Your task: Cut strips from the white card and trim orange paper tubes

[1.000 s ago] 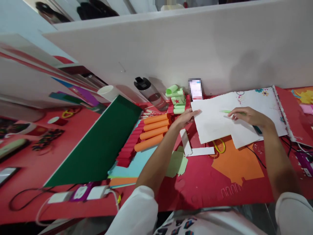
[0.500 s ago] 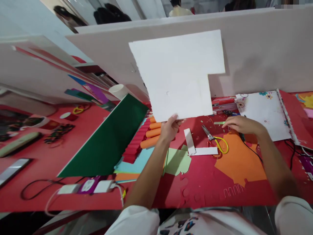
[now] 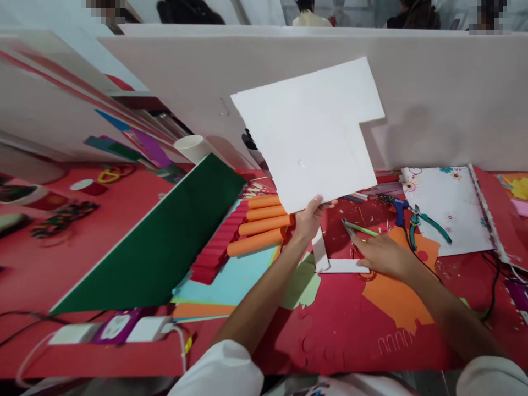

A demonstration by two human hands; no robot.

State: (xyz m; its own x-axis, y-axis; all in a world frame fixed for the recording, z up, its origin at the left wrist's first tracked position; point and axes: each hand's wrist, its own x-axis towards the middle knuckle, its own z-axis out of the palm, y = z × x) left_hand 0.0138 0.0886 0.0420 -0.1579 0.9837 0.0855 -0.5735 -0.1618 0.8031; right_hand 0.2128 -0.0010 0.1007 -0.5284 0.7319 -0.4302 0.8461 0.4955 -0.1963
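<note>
My left hand point(image 3: 310, 220) grips a white foam board point(image 3: 313, 137) by its lower edge, thumb on the near face. The board is raised in front of the partition, with a notch cut from its right side. My right hand point(image 3: 383, 254) rests over the scissors point(image 3: 350, 230), fingers curled at the handles and hiding most of them. Beside those fingers a thin light green stick point(image 3: 363, 229) slants above the blades; its right end meets the hand. Two white strips, one upright point(image 3: 319, 250) and one flat point(image 3: 342, 266), lie just left of the right hand.
Orange paper rolls point(image 3: 259, 225) and a red corrugated piece point(image 3: 220, 242) lie beside a tilted green board point(image 3: 157, 242). Blue glue gun point(image 3: 399, 209) and teal pliers point(image 3: 429, 223) lie at the right. A power strip point(image 3: 113, 328) sits near the front edge.
My right hand has moved left and nearer, onto the scissors, uncovering the glue gun and pliers. The green stick has shifted left with it. The white board has tilted and moved slightly right.
</note>
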